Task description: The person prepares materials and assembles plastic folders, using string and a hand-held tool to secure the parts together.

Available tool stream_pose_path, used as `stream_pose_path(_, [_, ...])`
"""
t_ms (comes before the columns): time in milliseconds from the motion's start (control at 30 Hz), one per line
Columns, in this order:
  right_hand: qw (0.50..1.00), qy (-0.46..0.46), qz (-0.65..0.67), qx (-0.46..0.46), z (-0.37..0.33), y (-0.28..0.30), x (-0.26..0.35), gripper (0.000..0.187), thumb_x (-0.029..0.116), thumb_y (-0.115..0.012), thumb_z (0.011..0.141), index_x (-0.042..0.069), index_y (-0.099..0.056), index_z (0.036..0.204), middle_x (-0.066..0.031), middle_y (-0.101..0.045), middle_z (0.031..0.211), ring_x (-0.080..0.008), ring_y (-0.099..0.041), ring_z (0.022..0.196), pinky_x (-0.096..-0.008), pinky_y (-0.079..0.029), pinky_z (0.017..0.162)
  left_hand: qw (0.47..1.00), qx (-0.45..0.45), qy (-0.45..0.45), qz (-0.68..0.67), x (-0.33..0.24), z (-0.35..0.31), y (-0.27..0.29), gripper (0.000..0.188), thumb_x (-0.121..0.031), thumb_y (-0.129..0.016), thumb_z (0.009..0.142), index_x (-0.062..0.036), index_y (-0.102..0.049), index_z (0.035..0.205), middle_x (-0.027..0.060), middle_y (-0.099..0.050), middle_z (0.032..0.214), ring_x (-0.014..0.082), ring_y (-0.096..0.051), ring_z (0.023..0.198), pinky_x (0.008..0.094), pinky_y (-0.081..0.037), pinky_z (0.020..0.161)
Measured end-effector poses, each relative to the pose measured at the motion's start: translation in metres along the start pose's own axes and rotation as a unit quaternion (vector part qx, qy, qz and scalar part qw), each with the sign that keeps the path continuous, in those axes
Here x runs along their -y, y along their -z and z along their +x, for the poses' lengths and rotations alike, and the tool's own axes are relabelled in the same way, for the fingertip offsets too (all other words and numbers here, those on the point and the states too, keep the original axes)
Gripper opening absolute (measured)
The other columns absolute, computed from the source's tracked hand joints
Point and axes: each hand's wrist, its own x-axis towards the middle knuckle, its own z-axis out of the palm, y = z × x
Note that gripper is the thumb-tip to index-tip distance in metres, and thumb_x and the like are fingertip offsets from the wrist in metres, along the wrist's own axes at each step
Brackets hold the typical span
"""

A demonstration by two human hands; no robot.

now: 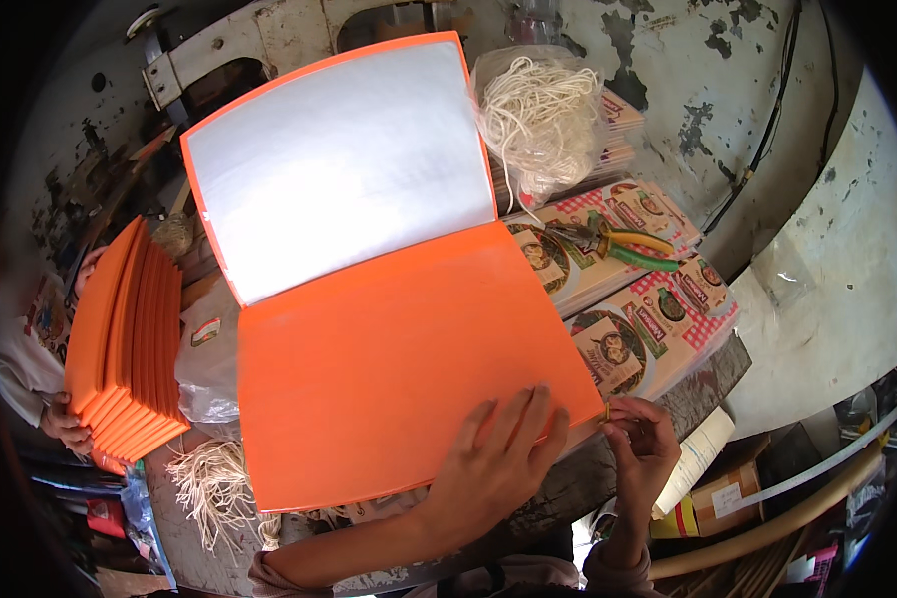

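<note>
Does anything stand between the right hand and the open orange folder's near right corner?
Nothing visible does: the right hand is at that corner of the orange folder, pinching a small yellowish piece. The left hand lies further left.

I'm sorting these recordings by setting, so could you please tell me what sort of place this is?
Probably a small workshop, judging by the pliers, the bagged cord and the stack of orange folders.
</note>
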Motion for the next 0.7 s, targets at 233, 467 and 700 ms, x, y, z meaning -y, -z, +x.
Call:
stream_pose_path(233, [0.999,0.041,-0.021,0.016,0.0043,0.0020,-0.0044,0.034,-0.016,-0.062,0.072,-0.006,-0.055,0.103,-0.0139,-0.060,0.101,-0.0150,-0.060,0.087,-0.0256,-0.050,0.080,0.999,0.002,-0.011,-0.030,0.0036,0.0027,-0.0066,0.041,-0.018,-0.050,0.080,-0.0105,-0.053,0.120,0.0133,-0.050,0.124,0.0213,-0.050,0.114,0.0402,-0.036,0.097])
stream_pose_path(467, [0.999,0.026,-0.011,0.021,0.0058,-0.0006,-0.0020,0.031,-0.015,-0.061,0.074,-0.005,-0.056,0.103,-0.0135,-0.060,0.103,-0.0155,-0.059,0.091,-0.0260,-0.049,0.081,0.998,0.002,-0.027,-0.060,0.0076,0.0035,-0.0067,0.041,-0.013,-0.052,0.080,-0.0064,-0.053,0.121,0.0183,-0.049,0.123,0.0267,-0.052,0.112,0.0391,-0.044,0.093])
stream_pose_path(700, [0.999,0.012,0.035,0.028,0.0067,-0.0007,-0.0038,0.017,-0.012,-0.060,0.076,-0.005,-0.061,0.092,-0.0145,-0.060,0.104,-0.0182,-0.059,0.098,-0.0279,-0.049,0.083,0.997,0.003,-0.026,-0.075,0.0074,0.0018,-0.0084,0.039,-0.014,-0.051,0.083,-0.0049,-0.052,0.121,0.0201,-0.049,0.124,0.0290,-0.051,0.115,0.0391,-0.045,0.093])
